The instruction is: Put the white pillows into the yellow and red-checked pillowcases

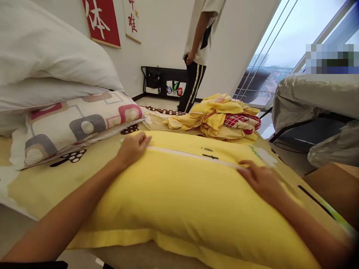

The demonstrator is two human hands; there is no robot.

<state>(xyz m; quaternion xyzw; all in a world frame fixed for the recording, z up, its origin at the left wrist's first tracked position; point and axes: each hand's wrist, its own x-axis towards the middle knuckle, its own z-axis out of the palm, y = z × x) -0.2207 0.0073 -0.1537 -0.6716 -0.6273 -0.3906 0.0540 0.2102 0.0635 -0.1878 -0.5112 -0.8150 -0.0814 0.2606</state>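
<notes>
The bed (42, 186) fills most of the view, covered by a pale yellow sheet with dark spotted mushroom prints. Across its near edge lies a big yellow pillow (179, 198), plump, with a flat flange along the side closest to the camera and a white zip line running along its far edge.

At the bed's far left corner two white pillows (42, 56) are stacked, and leaning against them, lower down, is a patterned pillow (78, 123) with grey, pink and brown rounded squares. Toward the far right edge of the bed sits a crumpled heap of yellow cloth (213, 116) with a red checked piece tucked into it.

Beyond the bed's far edge a person (198, 48) in a pale shirt and dark striped trousers stands facing away, beside a low black shelf (162, 80) against the wall. Red and white hangings with characters (101, 20) are on the wall above. To the right of the bed is a grey covered chair (308, 97) before the slanted window.

The left hand (131, 147) rests on the pillow's far left end at the zip line, fingers curled together and pressing down. The right hand (259, 179) lies on the far right end of the same line, palm down, fingers loosely spread and flat on the fabric
</notes>
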